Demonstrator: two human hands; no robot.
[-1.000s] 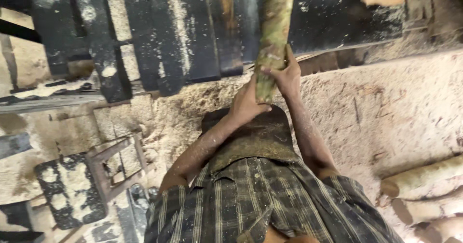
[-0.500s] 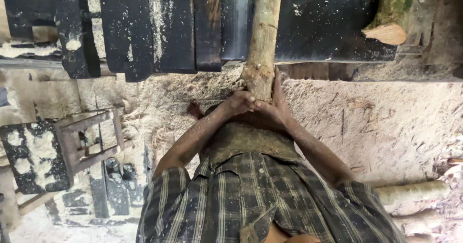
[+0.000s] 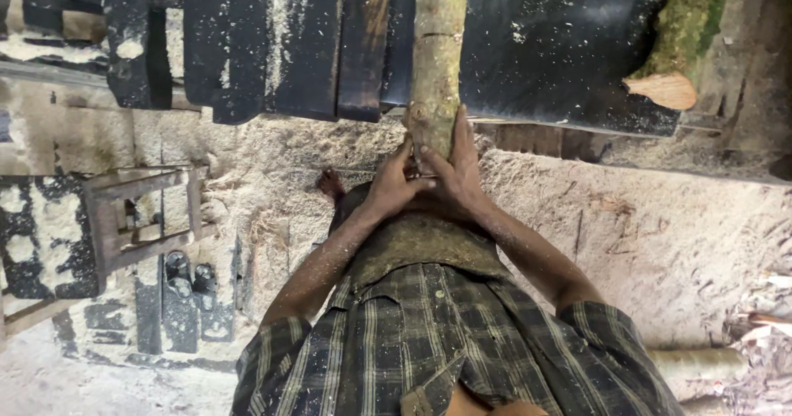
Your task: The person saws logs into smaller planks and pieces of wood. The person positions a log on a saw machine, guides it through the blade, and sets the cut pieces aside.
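Both hands are wrapped around the near end of a long, thin log [image 3: 436, 61]. The left hand [image 3: 394, 186] grips it from the left side, and the right hand [image 3: 456, 168] grips it from the right, fingers curled tight against the bark. The two hands touch each other at the log's end. The log lies on the dark saw table [image 3: 544, 44], pointing straight away from the person, with its far end out of the picture.

To push it well, I think the hands should stay low and right behind the end, so the log goes straight and does not roll. A slow, even push looks best, since sawdust [image 3: 693, 234] lies thick on the floor and feet could slip. I cannot see a blade from here, so fingers should stay back at the end of the log.

A second, mossy log [image 3: 685, 36] rests on the table to the right, well apart. A small wooden stool [image 3: 140, 218] stands on the left.
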